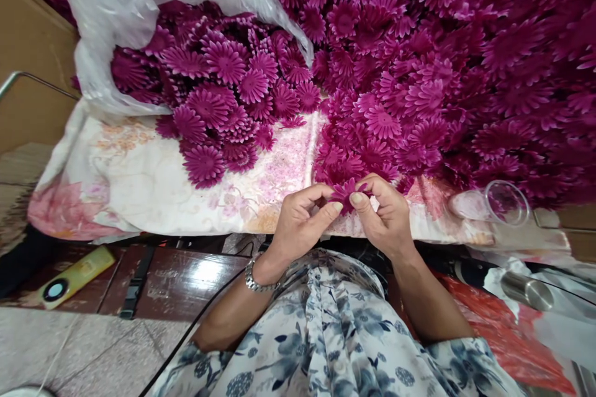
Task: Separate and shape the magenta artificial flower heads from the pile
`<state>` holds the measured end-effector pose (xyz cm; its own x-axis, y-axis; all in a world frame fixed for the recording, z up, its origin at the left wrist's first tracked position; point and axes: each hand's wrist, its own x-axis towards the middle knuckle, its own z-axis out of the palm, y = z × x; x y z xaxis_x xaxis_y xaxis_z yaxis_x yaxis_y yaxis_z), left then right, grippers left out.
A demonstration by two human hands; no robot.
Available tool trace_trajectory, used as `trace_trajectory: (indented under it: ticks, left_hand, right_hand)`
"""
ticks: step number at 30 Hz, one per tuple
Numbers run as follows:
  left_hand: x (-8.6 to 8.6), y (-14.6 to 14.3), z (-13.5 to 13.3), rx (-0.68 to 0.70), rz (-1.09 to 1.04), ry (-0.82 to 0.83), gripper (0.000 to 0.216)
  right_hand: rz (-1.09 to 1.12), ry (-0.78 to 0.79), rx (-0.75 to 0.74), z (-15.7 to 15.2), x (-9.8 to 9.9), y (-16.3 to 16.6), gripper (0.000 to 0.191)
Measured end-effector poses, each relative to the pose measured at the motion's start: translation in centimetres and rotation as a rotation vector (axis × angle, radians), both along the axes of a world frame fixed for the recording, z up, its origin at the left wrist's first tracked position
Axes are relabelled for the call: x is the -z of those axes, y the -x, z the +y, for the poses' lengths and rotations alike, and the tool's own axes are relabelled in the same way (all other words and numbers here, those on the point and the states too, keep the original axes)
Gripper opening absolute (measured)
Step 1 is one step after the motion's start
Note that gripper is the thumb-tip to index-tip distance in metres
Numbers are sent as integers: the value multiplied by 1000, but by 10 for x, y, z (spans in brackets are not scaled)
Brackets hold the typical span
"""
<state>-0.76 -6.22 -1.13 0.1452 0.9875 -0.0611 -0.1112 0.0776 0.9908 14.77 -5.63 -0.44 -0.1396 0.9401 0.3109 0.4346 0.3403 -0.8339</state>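
Note:
My left hand (pixel 302 220) and my right hand (pixel 386 214) meet at the near edge of a cloth-covered table and pinch one magenta artificial flower head (pixel 345 191) between thumbs and fingertips. A metal bracelet sits on my left wrist. Just beyond my fingers lies a huge heap of the same magenta flower heads (pixel 442 62) filling the right and back of the table. A second pile of flower heads (pixel 223 87) spills out of a clear plastic bag (pixel 139 6) at the back left.
The floral cloth (pixel 135 180) covers the table. A clear plastic cup (pixel 503 203) lies on its side at the right edge. A steel cylinder (pixel 526 290) rests lower right. A yellow-green device (pixel 74 278) lies on the floor at left, beside a cardboard box (pixel 28 68).

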Motion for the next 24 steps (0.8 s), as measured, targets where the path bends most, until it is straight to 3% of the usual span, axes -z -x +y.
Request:
trace_trajectory:
  ticks: [11, 15, 19, 22, 24]
  left_hand:
    - [17, -6, -3, -12, -146, 54, 20]
    - [15, -5, -4, -56, -160, 33, 21]
    - [2, -2, -2, -155, 4, -154, 18]
    - [-5, 0, 2, -61, 230, -301, 3]
    - [-4, 1, 4, 6, 306, -307, 5]
  right_hand:
    - [-58, -29, -14, 1, 2, 7, 24]
    - [-49, -9, -3, 2, 2, 8, 27]
    - [-74, -27, -14, 3, 2, 8, 28]
    - [-100, -64, -46, 5, 3, 7, 28]
    - [-118, -57, -79, 5, 3, 6, 29]
